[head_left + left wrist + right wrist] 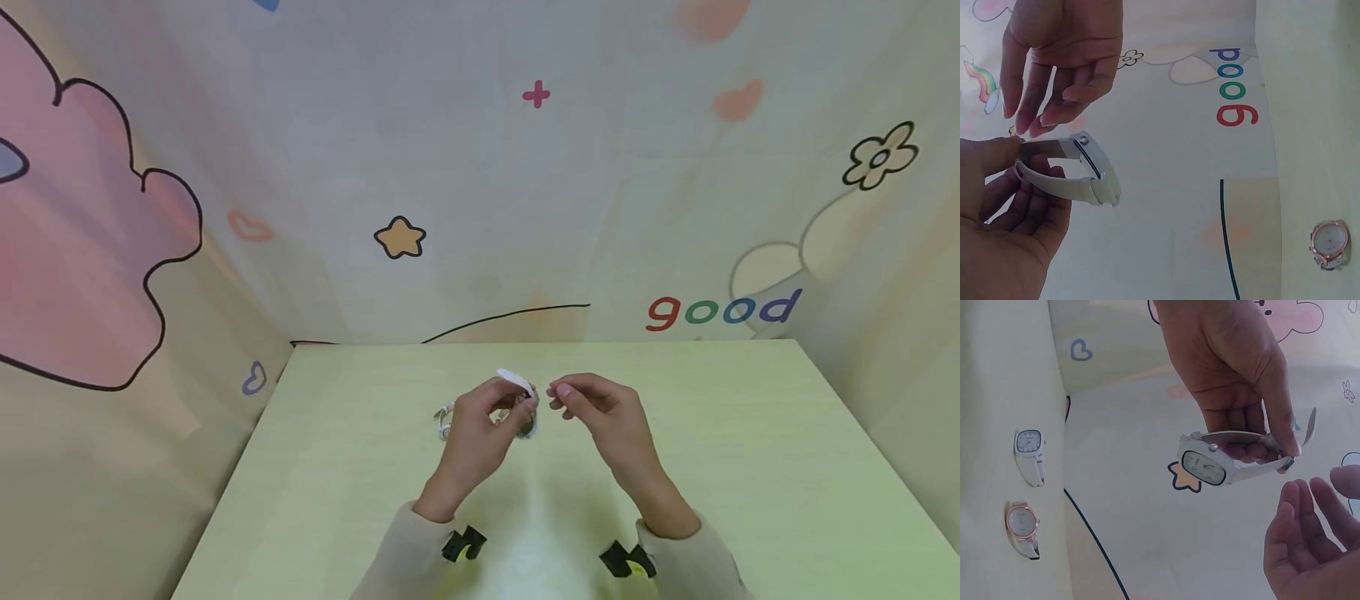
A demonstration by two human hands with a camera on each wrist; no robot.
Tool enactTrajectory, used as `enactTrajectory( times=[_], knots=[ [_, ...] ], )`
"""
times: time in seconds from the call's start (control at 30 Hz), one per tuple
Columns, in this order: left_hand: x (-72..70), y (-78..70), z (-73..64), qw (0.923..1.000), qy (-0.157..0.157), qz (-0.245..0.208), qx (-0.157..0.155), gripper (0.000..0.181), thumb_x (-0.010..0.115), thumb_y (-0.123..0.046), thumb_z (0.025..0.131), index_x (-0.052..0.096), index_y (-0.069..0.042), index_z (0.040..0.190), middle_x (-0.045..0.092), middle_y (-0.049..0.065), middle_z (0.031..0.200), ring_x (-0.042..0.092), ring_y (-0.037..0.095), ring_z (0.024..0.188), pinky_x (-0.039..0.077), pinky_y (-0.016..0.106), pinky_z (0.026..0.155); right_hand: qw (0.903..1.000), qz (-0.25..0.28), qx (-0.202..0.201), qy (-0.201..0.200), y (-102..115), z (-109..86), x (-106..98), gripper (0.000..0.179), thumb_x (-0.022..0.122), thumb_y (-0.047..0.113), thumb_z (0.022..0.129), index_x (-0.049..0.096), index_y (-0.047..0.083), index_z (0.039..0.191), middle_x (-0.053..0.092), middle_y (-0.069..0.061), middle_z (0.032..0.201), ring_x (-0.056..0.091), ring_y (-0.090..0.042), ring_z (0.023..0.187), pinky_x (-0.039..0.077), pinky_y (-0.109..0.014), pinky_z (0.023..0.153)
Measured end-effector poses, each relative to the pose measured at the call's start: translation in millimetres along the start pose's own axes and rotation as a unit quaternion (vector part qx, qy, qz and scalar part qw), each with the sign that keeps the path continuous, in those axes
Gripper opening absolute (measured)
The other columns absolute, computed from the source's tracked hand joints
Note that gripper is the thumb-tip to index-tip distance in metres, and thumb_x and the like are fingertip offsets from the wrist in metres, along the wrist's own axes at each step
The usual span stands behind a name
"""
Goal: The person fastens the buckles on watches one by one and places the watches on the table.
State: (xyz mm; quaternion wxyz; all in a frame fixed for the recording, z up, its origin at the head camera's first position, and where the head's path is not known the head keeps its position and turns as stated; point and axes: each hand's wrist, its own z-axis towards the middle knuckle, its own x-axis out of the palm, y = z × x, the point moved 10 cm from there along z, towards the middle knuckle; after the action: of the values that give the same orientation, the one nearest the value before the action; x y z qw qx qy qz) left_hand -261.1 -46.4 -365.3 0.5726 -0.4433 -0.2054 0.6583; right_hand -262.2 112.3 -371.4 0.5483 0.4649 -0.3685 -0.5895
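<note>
My left hand (476,429) pinches a white wristwatch (1207,467) by its strap near the buckle. The strap is bent into a loop, and its free end (514,382) sticks up past the fingers. The rounded-square dial hangs away from the hand in the right wrist view. My right hand (603,408) hovers just beside the buckle, its fingers loosely bent and apart from the watch. Nothing shows between those fingers in the right wrist view.
On the pale table (337,500) lie a rose-gold round watch (1022,522) and another white square-faced watch (1029,442). The head view has them partly hidden behind my left hand. A printed cloth backdrop (465,167) rises along the table's far edge.
</note>
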Motion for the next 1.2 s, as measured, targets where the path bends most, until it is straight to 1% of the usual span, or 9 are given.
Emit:
enactTrajectory(
  times=[0.1, 0.3, 0.5, 0.63, 0.73, 0.83, 0.93, 1.07, 1.2],
  knots=[
    [0.8, -9.0, -0.3, 0.997, -0.007, 0.065, 0.041, 0.01, 0.067, -0.02, 0.095, 0.069, -0.011, 0.099, 0.067, 0.0, 0.092, 0.065, 0.01, 0.082, 0.055, 0.024, 0.074, 0.9998, -0.012, 0.014, 0.007, -2, 1.4, 2, 0.021, 0.069, 0.019, 0.093, 0.071, 0.002, 0.105, 0.071, 0.007, 0.094, 0.068, -0.01, 0.085, 0.055, -0.023, 0.077],
    [4.9, -19.5, -2.6, 0.9812, -0.018, 0.171, 0.087, 0.012, 0.07, -0.01, 0.091, 0.069, -0.004, 0.101, 0.067, 0.006, 0.096, 0.068, 0.015, 0.084, 0.058, 0.025, 0.072, 0.9987, -0.049, -0.01, 0.007, 3, 2.9, 5, 0.019, 0.076, 0.017, 0.087, 0.073, 0.007, 0.102, 0.07, -0.006, 0.098, 0.066, -0.008, 0.085, 0.055, -0.023, 0.075],
    [13.5, -25.7, -5.1, 0.9664, -0.005, 0.23, 0.114, 0.015, 0.069, -0.011, 0.091, 0.069, -0.004, 0.105, 0.067, 0.006, 0.096, 0.066, 0.013, 0.079, 0.056, 0.02, 0.069, 0.9958, -0.071, -0.057, -0.016, 12, 1.0, 5, 0.015, 0.076, 0.013, 0.087, 0.073, 0.007, 0.1, 0.071, -0.007, 0.095, 0.063, -0.006, 0.084, 0.053, -0.023, 0.072],
    [15.4, -27.6, -6.2, 0.9621, -0.005, 0.244, 0.122, 0.015, 0.068, -0.012, 0.093, 0.069, -0.004, 0.104, 0.067, 0.006, 0.096, 0.066, 0.014, 0.082, 0.056, 0.022, 0.072, 0.9905, -0.087, -0.09, -0.057, 18, -2.2, 1, 0.009, 0.071, 0.011, 0.09, 0.075, 0.011, 0.099, 0.072, -0.004, 0.092, 0.063, -0.004, 0.081, 0.053, -0.022, 0.07],
    [16.1, -26.8, -6.3, 0.9628, -0.002, 0.242, 0.12, 0.015, 0.068, -0.013, 0.093, 0.068, -0.004, 0.104, 0.067, 0.006, 0.095, 0.065, 0.014, 0.081, 0.057, 0.023, 0.071, 0.985, -0.098, -0.106, -0.095, 21, -4.3, -5, 0.01, 0.07, 0.009, 0.09, 0.075, 0.01, 0.098, 0.074, -0.004, 0.091, 0.062, -0.002, 0.078, 0.053, -0.021, 0.064],
    [16.9, -24.7, -6.5, 0.9645, 0.004, 0.235, 0.121, 0.014, 0.068, -0.013, 0.092, 0.068, -0.005, 0.104, 0.067, 0.005, 0.095, 0.065, 0.014, 0.08, 0.056, 0.024, 0.07, 0.9822, -0.11, -0.096, -0.118, 23, -5.3, -8, 0.01, 0.07, 0.005, 0.089, 0.075, 0.005, 0.099, 0.074, -0.008, 0.091, 0.062, 0.001, 0.076, 0.053, -0.019, 0.059],
    [17.4, -22.5, -7.1, 0.9663, 0.008, 0.226, 0.123, 0.013, 0.068, -0.013, 0.092, 0.067, -0.006, 0.103, 0.067, 0.005, 0.095, 0.064, 0.014, 0.08, 0.056, 0.023, 0.07, 0.9839, -0.106, -0.085, -0.115, 19, -4.2, -9, 0.012, 0.072, 0.004, 0.087, 0.074, 0.004, 0.099, 0.074, -0.01, 0.09, 0.061, 0.001, 0.073, 0.052, -0.018, 0.055],
    [18.4, -20.2, -6.2, 0.9735, 0.015, 0.197, 0.115, 0.013, 0.068, -0.014, 0.093, 0.067, -0.007, 0.104, 0.066, 0.003, 0.098, 0.066, 0.013, 0.085, 0.056, 0.022, 0.075, 0.9864, -0.084, -0.105, -0.095, 15, -2.9, -6, 0.008, 0.075, 0.003, 0.085, 0.073, 0.006, 0.092, 0.074, -0.011, 0.092, 0.063, 0.0, 0.07, 0.053, -0.019, 0.052],
    [19.7, -18.5, -4.0, 0.9797, 0.021, 0.174, 0.097, 0.015, 0.067, -0.016, 0.093, 0.067, -0.008, 0.107, 0.067, 0.002, 0.1, 0.067, 0.014, 0.089, 0.057, 0.024, 0.08, 0.9862, -0.056, -0.12, -0.098, 16, -4.8, -7, 0.005, 0.073, 0.001, 0.085, 0.072, 0.002, 0.091, 0.074, -0.015, 0.093, 0.067, -0.002, 0.07, 0.057, -0.02, 0.06]
  ],
)
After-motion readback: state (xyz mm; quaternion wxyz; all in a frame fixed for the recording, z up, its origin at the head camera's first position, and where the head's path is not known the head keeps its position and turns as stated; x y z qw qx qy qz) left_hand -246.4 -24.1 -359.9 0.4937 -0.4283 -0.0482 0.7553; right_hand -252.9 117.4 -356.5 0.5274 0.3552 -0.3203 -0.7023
